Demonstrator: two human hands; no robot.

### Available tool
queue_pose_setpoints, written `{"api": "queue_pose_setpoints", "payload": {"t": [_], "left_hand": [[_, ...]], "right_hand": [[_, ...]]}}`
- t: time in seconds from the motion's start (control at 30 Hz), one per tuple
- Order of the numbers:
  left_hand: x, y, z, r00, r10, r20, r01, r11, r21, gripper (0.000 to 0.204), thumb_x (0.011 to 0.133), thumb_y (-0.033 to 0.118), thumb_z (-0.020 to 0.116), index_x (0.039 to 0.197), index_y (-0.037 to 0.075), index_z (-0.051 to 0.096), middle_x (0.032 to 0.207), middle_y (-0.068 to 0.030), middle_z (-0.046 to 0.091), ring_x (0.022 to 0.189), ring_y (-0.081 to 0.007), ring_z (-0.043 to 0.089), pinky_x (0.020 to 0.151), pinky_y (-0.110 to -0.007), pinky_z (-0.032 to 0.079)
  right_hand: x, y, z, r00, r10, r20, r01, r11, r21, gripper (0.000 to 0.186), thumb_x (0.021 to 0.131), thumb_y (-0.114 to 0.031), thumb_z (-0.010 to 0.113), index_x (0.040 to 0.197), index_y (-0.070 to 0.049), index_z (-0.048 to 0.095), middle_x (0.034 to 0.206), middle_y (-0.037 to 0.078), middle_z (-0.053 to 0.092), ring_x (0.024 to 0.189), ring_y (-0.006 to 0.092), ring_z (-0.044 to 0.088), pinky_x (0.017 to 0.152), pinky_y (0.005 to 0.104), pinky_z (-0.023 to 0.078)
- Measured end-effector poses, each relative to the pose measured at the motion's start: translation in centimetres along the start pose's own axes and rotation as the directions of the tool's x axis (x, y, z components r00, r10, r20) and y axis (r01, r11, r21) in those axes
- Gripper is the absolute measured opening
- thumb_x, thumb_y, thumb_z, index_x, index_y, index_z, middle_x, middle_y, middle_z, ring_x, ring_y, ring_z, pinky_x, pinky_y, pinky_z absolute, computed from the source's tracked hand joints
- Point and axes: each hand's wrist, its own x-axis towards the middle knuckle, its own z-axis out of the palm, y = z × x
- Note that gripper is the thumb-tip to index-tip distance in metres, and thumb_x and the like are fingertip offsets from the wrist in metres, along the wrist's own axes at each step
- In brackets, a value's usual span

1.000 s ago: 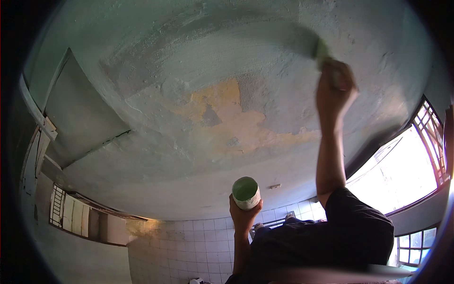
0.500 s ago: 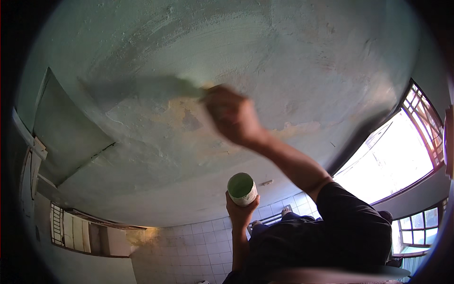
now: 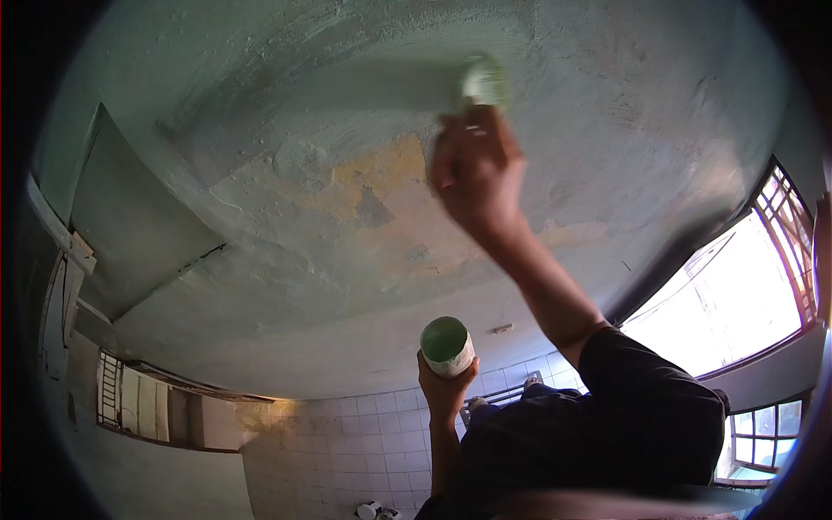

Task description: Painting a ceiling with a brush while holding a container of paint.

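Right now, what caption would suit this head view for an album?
Right hand presses a paintbrush to the patchy ceiling; left hand holds a green paint cup.

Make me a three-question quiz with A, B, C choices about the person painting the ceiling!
1. Where is the brush?
A. Against the ceiling
B. Inside the cup
C. On the floor

2. What colour is the paint in the cup?
A. Red
B. Green
C. Black

3. How is the cup?
A. Tipped over
B. Lidded
C. Held upright, open

Answers: 1 A, the right hand presses the brush to the ceiling. 2 B, green fills the cup. 3 C, the left hand grips it from below, top open.
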Motion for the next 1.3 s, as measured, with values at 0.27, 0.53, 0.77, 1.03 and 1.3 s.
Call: {"api": "queue_pose_setpoints", "payload": {"t": [0.27, 0.53, 0.77, 1.03, 1.3], "left_hand": [[0.1, 0.1, -0.1, 0.999, 0.04, 0.019, -0.04, 0.999, -0.035, 0.075, 0.07, 0.02, 0.097, 0.129, 0.003, 0.054, 0.119, -0.0136, 0.069, 0.106, -0.0254, 0.07, 0.093, -0.041, 0.057], [-0.2, 0.1, -0.5, 0.999, -0.025, 0.029, 0.026, 0.999, -0.024, 0.074, 0.07, 0.019, 0.097, 0.129, 0.003, 0.056, 0.119, -0.0137, 0.069, 0.107, -0.0251, 0.071, 0.092, -0.04, 0.058], [-0.4, -0.1, -0.6, 1.0, -0.001, 0.028, 0.0, 1.0, 0.031, 0.075, 0.07, 0.02, 0.098, 0.13, 0.003, 0.055, 0.118, -0.0138, 0.07, 0.107, -0.0251, 0.071, 0.092, -0.04, 0.058], [0.0, -0.3, -0.5, 0.999, 0.001, 0.053, -0.001, 1.0, 0.005, 0.074, 0.07, 0.02, 0.098, 0.128, 0.003, 0.055, 0.117, -0.0143, 0.07, 0.104, -0.0266, 0.072, 0.092, -0.04, 0.058], [0.4, -0.9, -0.5, 0.997, 0.003, 0.081, -0.002, 1.0, -0.014, 0.076, 0.069, 0.021, 0.098, 0.131, 0.004, 0.057, 0.119, -0.014, 0.071, 0.106, -0.0275, 0.072, 0.093, -0.041, 0.058]], "right_hand": [[0.6, -6.7, 2.1, 0.979, -0.124, 0.161, -0.033, 0.684, 0.729, 0.013, 0.085, 0.009, 0.076, 0.094, -0.001, 0.076, 0.101, 0.017, 0.076, 0.088, 0.0284, 0.074, 0.071, 0.0353, 0.059], [2.7, 8.2, -10.1, 0.794, 0.575, -0.199, -0.423, 0.756, 0.499, 0.01, 0.092, 0.003, 0.07, 0.094, -0.001, 0.08, 0.095, 0.007, 0.077, 0.084, 0.0146, 0.072, 0.077, 0.0298, 0.06], [-0.6, 2.7, -3.0, 0.997, 0.027, -0.067, -0.036, 0.991, -0.127, 0.016, 0.092, 0.004, 0.065, 0.098, -0.004, 0.076, 0.088, 0.009, 0.071, 0.074, 0.018, 0.069, 0.066, 0.033, 0.06], [-1.6, -8.8, 4.8, 0.978, -0.061, 0.198, -0.116, 0.631, 0.767, 0.01, 0.087, 0.007, 0.075, 0.094, 0.0, 0.076, 0.097, 0.016, 0.071, 0.081, 0.0277, 0.071, 0.067, 0.0352, 0.055], [4.8, 6.2, -5.2, 0.911, 0.37, -0.183, -0.224, 0.815, 0.535, 0.012, 0.091, 0.003, 0.072, 0.099, -0.002, 0.08, 0.096, 0.008, 0.078, 0.088, 0.0123, 0.072, 0.076, 0.0281, 0.058]]}}
